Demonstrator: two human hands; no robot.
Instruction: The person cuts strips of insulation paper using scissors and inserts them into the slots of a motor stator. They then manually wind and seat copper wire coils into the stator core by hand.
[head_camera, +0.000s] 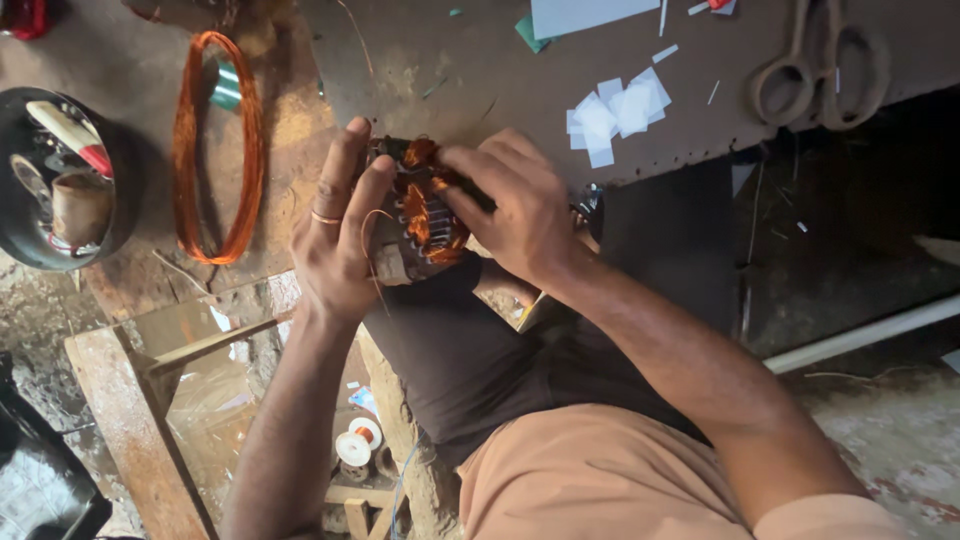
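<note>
A small motor core (420, 215), wound with copper wire, sits between both hands, pressed against the near edge of a dark workbench (520, 85). The left hand (335, 235) is curled around the core's left side, its thumb and forefinger raised along the core's edge and its other fingers wrapped behind, so it grips the core firmly. A thin ring shows on one finger, and a loose strand of copper wire (370, 240) loops down just beside the palm. The right hand (515, 205) lies over the core's right side, fingers bent and closed down onto the copper windings, the fingertips pressing into them.

Beyond the right hand, on the bench, lie scraps of white paper (615, 110), and farther off a large pair of scissors (820, 65). Well to the left of the left hand a long loop of copper wire (215, 145) rests on the bench, and beyond it a round metal bowl (20, 190) holds small tools.
</note>
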